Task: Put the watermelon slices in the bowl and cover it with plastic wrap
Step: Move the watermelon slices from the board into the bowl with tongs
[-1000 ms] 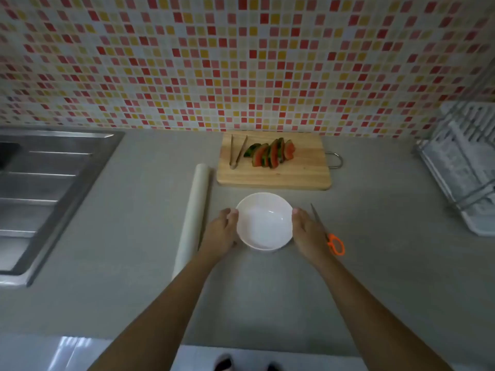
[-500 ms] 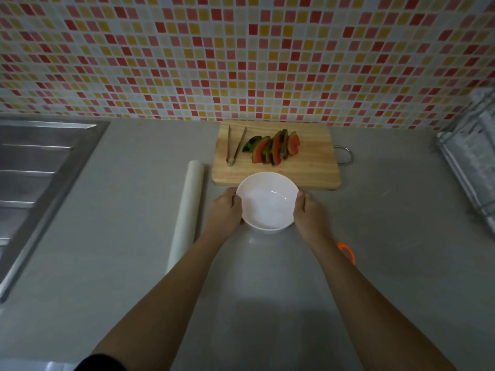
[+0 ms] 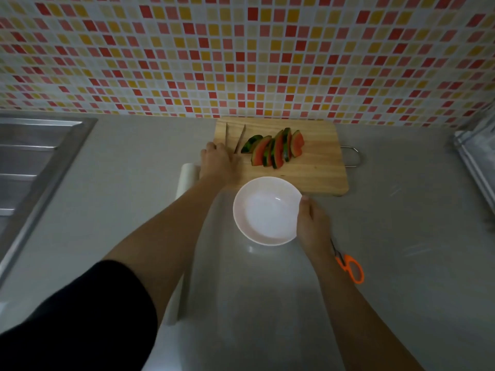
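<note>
The watermelon slices (image 3: 276,151) lean in a fanned row on the wooden cutting board (image 3: 317,170), and the white bowl (image 3: 265,212) sits empty on the grey countertop (image 3: 401,263), just in front of the board's near edge. The right hand (image 3: 312,227) holds the bowl's right side, thumb on the rim. The left hand (image 3: 217,163) lies over the near end of the metal tongs (image 3: 239,139) (whether its fingers have closed on them I cannot tell), with the plastic wrap roll (image 3: 188,174) passing under that forearm and orange-handled scissors (image 3: 351,266) beside the right wrist.
</note>
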Demonstrator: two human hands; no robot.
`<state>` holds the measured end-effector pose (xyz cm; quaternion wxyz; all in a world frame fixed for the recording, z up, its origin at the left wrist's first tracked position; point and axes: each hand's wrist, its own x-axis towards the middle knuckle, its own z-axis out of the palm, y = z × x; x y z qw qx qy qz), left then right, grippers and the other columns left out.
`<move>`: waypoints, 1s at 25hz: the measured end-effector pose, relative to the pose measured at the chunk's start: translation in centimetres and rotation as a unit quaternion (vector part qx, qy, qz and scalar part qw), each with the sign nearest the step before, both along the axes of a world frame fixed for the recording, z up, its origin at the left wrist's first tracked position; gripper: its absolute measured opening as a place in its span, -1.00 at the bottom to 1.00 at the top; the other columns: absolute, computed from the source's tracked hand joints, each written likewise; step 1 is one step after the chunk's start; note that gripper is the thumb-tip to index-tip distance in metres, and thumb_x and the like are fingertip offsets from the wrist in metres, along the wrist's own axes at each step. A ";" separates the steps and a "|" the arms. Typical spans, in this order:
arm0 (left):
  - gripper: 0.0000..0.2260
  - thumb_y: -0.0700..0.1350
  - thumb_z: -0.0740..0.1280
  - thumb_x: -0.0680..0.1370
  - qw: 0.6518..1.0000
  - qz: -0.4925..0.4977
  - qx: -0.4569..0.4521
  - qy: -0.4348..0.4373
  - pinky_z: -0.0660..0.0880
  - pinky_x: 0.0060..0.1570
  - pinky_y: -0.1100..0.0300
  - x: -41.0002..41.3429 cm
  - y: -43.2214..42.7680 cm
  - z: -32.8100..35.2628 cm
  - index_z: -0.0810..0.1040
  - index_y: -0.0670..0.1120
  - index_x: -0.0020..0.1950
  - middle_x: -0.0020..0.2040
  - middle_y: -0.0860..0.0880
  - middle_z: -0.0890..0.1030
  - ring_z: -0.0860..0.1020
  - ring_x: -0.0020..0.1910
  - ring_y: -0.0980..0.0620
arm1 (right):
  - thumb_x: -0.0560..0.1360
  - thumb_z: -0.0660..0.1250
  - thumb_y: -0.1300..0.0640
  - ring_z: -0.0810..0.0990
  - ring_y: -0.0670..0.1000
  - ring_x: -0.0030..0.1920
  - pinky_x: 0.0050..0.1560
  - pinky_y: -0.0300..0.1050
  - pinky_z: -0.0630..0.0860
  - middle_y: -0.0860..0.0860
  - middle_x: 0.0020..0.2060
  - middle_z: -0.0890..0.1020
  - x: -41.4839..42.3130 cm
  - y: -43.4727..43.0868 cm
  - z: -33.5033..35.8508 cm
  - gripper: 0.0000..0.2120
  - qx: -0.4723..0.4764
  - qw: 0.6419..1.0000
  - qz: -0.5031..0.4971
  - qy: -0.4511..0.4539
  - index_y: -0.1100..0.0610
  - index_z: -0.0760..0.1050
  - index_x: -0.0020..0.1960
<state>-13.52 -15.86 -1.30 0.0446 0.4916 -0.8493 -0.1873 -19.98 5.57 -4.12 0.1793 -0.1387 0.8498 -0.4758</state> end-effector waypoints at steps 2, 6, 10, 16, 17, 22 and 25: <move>-0.63 -0.02 0.12 0.64 0.999 -0.028 -0.017 -0.039 0.35 0.23 -0.01 -1.1 -0.4 -0.7 0.37 -0.27 0.31 0.28 -0.25 0.41 0.39 0.22 -0.22 | 0.57 0.07 0.03 0.46 0.04 -0.34 -0.32 -0.09 0.38 0.00 -0.44 0.50 -0.1 0.0 -0.3 -0.63 -0.006 1.000 -0.005 0.010 0.21 0.46 -0.27; -0.72 -0.25 0.11 0.60 0.999 0.026 0.032 -0.008 0.37 0.16 0.10 -1.9 -1.0 -0.3 0.39 -0.28 0.28 0.29 -0.27 0.40 0.43 0.19 -0.19 | 0.58 0.08 0.05 0.43 -0.12 -0.42 -0.38 -0.20 0.35 -0.06 -0.47 0.47 -0.1 -0.1 -0.5 -0.60 -0.009 1.000 -0.012 0.022 0.26 0.48 -0.27; -0.68 -0.11 0.11 0.63 0.982 0.076 0.133 0.110 0.41 0.01 0.05 -0.4 -2.1 2.1 0.49 -0.32 0.19 0.17 -0.30 0.55 0.52 0.13 -0.26 | 0.59 0.04 0.02 0.48 -0.13 -0.36 -0.40 -0.19 0.35 -0.08 -0.42 0.51 0.0 0.2 -0.5 -0.61 -0.004 1.000 0.001 0.014 0.18 0.47 -0.27; -0.63 0.18 0.26 0.52 0.976 0.030 0.161 0.145 0.36 -0.35 0.20 3.9 -0.8 4.1 0.60 -0.11 -0.20 -0.34 0.01 0.56 0.49 -0.35 0.06 | 0.59 0.03 0.02 0.47 -0.03 -0.35 -0.39 -0.18 0.29 -0.01 -0.40 0.52 0.0 0.0 -0.2 -0.62 0.016 1.000 0.001 0.019 0.14 0.47 -0.26; -0.63 0.18 0.28 0.51 0.981 0.024 0.155 0.111 0.35 -0.34 0.19 4.3 -0.6 3.7 0.60 -0.10 -0.22 -0.36 0.02 0.56 0.50 -0.35 0.09 | 0.59 0.04 0.02 0.47 0.01 -0.34 -0.38 -0.16 0.27 0.02 -0.38 0.52 0.1 0.0 -0.2 -0.62 0.020 1.000 0.001 0.023 0.15 0.46 -0.27; -0.74 0.06 0.36 0.50 0.973 0.047 0.204 0.098 0.39 -0.18 0.18 3.0 -0.1 1.8 0.67 -0.13 -0.15 -0.26 -0.04 0.64 0.50 -0.28 0.04 | 0.58 0.05 0.04 0.44 -0.07 -0.41 -0.44 -0.19 0.24 -0.05 -0.46 0.48 0.1 -0.1 -0.2 -0.62 0.018 0.999 -0.008 0.037 0.15 0.42 -0.33; -0.78 -0.02 0.41 0.46 0.960 0.089 0.212 0.157 0.38 -0.33 0.20 2.5 0.3 1.4 0.69 -0.17 -0.19 -0.29 -0.08 0.64 0.49 -0.31 0.01 | 0.58 0.05 0.04 0.45 -0.11 -0.41 -0.44 -0.19 0.26 -0.05 -0.46 0.49 0.1 -0.1 -0.4 -0.61 0.019 0.999 -0.013 0.034 0.16 0.44 -0.32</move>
